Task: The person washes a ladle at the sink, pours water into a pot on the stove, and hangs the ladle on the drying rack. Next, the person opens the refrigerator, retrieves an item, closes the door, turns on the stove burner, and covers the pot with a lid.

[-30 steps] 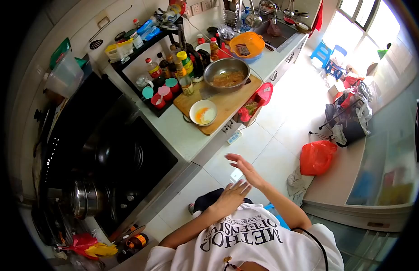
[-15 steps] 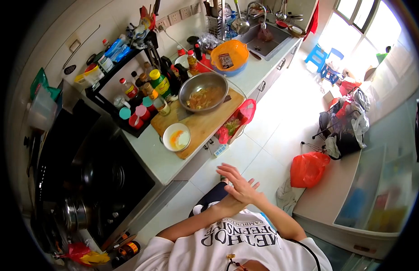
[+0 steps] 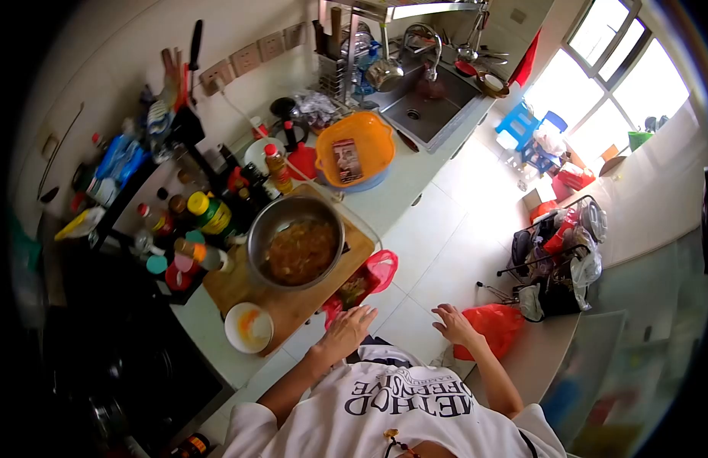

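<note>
My left hand (image 3: pixel 346 333) hovers in front of the counter edge, fingers stretched out and holding nothing. Apart from it, my right hand (image 3: pixel 455 325) is raised over the floor, open, with its fingers spread. Nearest the left hand are a wooden cutting board (image 3: pixel 300 309) and a red-rimmed bin (image 3: pixel 381 269) hanging below the counter edge. On the board stands a steel bowl (image 3: pixel 256 238) with brownish food (image 3: pixel 300 252) in it. A small white bowl (image 3: pixel 233 330) at the board's near corner has orange-yellow residue inside.
Bottles and jars (image 3: pixel 213 214) crowd the counter's back. An orange basket (image 3: pixel 373 145) with a packet (image 3: pixel 346 160) sits before the sink (image 3: pixel 453 107). A dark stove (image 3: pixel 140 359) is at left. A red bag (image 3: pixel 491 328) and a loaded cart (image 3: pixel 552 259) stand at right.
My hands were together, one over the other; now they are apart, the left nearer the counter and the right farther right. The view has turned and moved closer to the counter.
</note>
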The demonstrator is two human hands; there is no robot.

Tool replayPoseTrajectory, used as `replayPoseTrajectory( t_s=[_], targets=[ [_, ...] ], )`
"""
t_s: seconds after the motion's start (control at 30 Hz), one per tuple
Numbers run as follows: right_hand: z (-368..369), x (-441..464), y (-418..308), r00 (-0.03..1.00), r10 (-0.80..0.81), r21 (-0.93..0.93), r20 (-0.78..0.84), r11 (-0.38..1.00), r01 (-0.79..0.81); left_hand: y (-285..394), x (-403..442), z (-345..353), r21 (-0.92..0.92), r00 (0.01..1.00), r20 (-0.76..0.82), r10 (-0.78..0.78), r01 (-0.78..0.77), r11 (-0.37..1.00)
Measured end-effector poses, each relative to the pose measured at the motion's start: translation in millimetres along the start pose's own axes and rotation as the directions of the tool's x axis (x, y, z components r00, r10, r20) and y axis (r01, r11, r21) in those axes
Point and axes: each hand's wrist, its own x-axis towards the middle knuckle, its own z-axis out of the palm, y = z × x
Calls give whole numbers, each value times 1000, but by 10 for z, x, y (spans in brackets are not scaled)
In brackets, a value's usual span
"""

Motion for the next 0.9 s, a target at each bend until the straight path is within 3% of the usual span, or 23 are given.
replayPoseTrajectory(
  t_s=[0.07,0.17,0.2,0.3,0.33,0.43,0.47,0.63,0.67,0.77,0.9],
  targets=[
    [-239,173,82,1000,20,-22,15,1000,-20,-6,282,-44,17,997,77,18,-19,1000],
    [-662,497,102,989,36,224,145,972,-68,-55,643,-135,-36,991,129,31,-26,999],
    [-765,597,143,975,66,545,212,820,-174,-61,751,-156,-58,992,120,26,-19,998],
    [-851,1083,517,992,28,787,119,607,-112,-153,993,-134,-24,991,127,-46,49,998],
    [-1008,1220,485,994,55,421,-97,907,-9,-154,1068,-177,5,988,124,-89,89,996],
    [-1151,1685,771,981,169,526,-99,845,-93,-254,1294,-195,17,974,113,-194,193,981],
    [-1188,1836,860,990,133,585,-49,807,-80,-244,1374,-230,7,967,103,-231,232,973],
    [-1510,2439,1327,983,-159,409,96,906,106,-273,1946,-78,-13,924,74,-375,377,926],
    [-1556,2534,1487,977,-182,418,114,900,119,-354,2068,108,29,934,-4,-358,358,933],
    [-1822,2788,2027,964,-215,393,156,909,139,-132,2728,74,52,894,49,-445,443,895],
    [-2277,2972,2836,952,-250,340,178,923,179,82,3743,248,-9,924,125,-362,366,930]
  ],
)
